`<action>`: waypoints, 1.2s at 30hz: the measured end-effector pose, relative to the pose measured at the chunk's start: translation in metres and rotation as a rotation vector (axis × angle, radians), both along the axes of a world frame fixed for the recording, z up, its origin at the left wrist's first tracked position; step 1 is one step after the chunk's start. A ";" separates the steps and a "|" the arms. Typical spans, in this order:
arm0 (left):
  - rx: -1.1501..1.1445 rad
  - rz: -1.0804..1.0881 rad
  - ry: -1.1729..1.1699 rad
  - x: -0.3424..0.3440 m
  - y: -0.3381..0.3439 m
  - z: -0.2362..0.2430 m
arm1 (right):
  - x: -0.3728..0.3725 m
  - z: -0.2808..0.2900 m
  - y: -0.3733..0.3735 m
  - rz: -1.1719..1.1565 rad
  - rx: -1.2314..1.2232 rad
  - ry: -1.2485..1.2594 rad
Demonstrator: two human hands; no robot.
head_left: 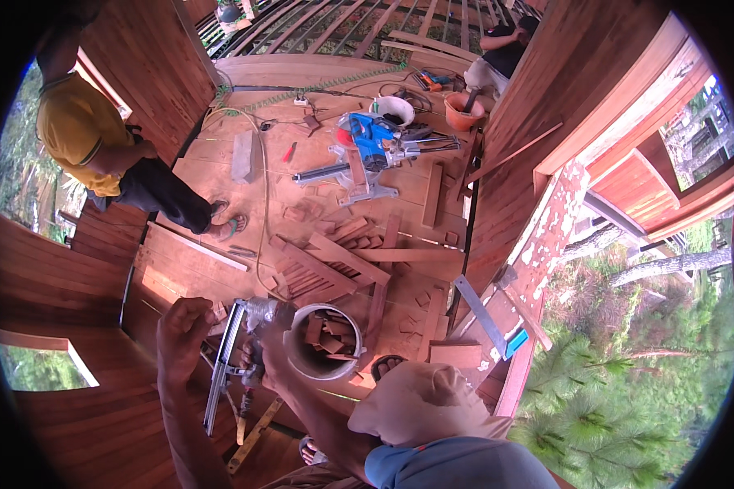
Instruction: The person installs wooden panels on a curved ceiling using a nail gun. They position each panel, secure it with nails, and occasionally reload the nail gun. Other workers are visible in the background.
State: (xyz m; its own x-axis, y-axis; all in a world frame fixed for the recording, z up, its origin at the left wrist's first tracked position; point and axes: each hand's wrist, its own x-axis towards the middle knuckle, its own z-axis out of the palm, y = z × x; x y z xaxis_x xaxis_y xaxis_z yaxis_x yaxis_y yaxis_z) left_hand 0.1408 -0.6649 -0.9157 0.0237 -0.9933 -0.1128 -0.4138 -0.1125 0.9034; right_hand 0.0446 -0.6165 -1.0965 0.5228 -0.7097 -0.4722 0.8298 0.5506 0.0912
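My right hand is wrapped round the grip of a silver pneumatic nail gun, held up in front of me. Its long straight magazine slants down toward the lower left. Just left of the tool, my left hand is raised with its fingers curled together; whether something small sits in them is too unclear to tell. Close to the right of the nail gun stands a pale bucket holding several wood offcuts. My beige-trousered knee is bent beside it.
A blue mitre saw stands mid-floor, with slatted wood nearer me. A handsaw lies on the right ledge, a yellow level below. A person in yellow stands left; another sits far right. A hose crosses the boards.
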 end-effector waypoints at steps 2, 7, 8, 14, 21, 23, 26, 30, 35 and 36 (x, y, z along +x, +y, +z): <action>-0.019 0.013 -0.039 0.001 0.004 -0.001 | 0.001 -0.009 -0.001 0.017 -0.003 0.019; -0.012 0.004 -0.036 0.004 0.008 0.003 | 0.003 -0.017 0.002 0.028 0.028 0.047; -0.021 0.001 -0.035 0.006 0.009 0.003 | 0.005 -0.017 0.003 0.036 0.030 0.055; -0.300 0.128 0.007 -0.012 0.013 0.031 | 0.008 -0.008 0.010 0.086 0.026 0.094; -1.069 -0.020 -0.141 -0.080 0.035 0.147 | 0.008 -0.018 0.014 0.083 -0.059 0.063; -1.117 -0.072 -0.134 -0.077 0.031 0.142 | 0.009 -0.018 0.004 0.106 -0.051 0.156; -1.121 -0.084 -0.134 -0.070 0.044 0.140 | 0.011 -0.022 0.019 0.131 -0.080 0.095; -1.125 -0.100 -0.125 -0.062 0.052 0.136 | 0.010 -0.024 0.023 0.149 -0.079 0.102; -1.129 -0.117 -0.128 -0.045 0.053 0.138 | 0.011 -0.023 0.018 0.109 -0.022 0.028; -1.125 -0.117 -0.137 -0.040 0.052 0.138 | 0.009 -0.021 0.014 0.105 -0.057 0.045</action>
State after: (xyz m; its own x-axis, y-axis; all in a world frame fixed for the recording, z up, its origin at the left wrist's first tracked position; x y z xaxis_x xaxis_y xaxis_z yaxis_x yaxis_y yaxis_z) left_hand 0.1009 -0.6131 -0.7777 -0.1320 -0.5268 0.8397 -0.4718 0.7784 0.4141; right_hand 0.0539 -0.6022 -1.1171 0.5745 -0.6784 -0.4579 0.7699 0.6378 0.0211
